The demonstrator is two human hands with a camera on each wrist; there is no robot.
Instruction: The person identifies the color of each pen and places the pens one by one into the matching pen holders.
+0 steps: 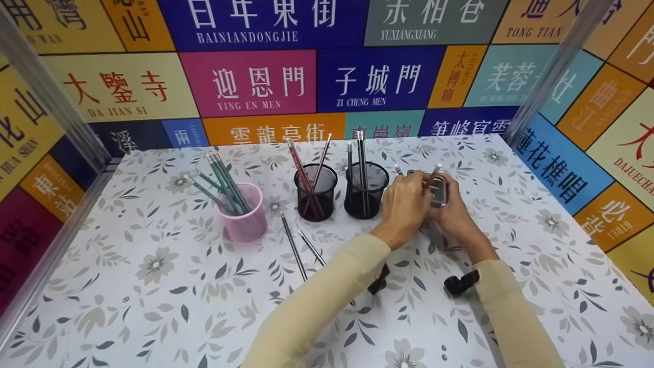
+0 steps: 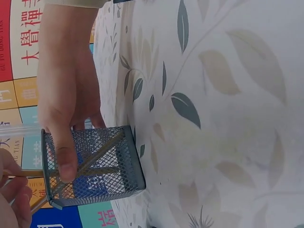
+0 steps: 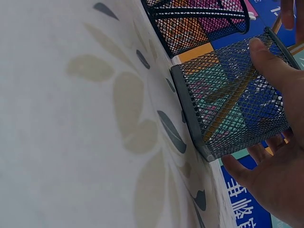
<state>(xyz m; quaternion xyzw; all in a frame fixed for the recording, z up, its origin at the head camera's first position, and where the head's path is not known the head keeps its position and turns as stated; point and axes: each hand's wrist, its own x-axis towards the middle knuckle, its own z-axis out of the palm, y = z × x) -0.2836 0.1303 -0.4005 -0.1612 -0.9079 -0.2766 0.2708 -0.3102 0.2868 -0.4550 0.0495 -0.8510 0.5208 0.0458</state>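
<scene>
My right hand [image 1: 454, 207] grips a dark, square mesh pencil holder [image 1: 439, 191] at the right of the table. Its thumb lies across one mesh side in the right wrist view. Two yellowish-brown pencils stand slanted inside, seen through the mesh in the left wrist view. At the holder's mouth, my left hand [image 1: 406, 207] pinches one pencil [image 2: 28, 173] near its upper end. The other pencil [image 2: 40, 204] leans out beside those fingers. In the head view the left hand hides part of the holder.
Left of the hands stand a round black mesh cup [image 1: 380, 191] with dark pencils, another mesh cup [image 1: 332, 197] with red pencils, and a pink cup [image 1: 248, 230] with green pencils. Two dark pencils, one longer-looking pencil [image 1: 294, 245] and another pencil [image 1: 310, 246], lie on the flowered tabletop [image 1: 153, 306].
</scene>
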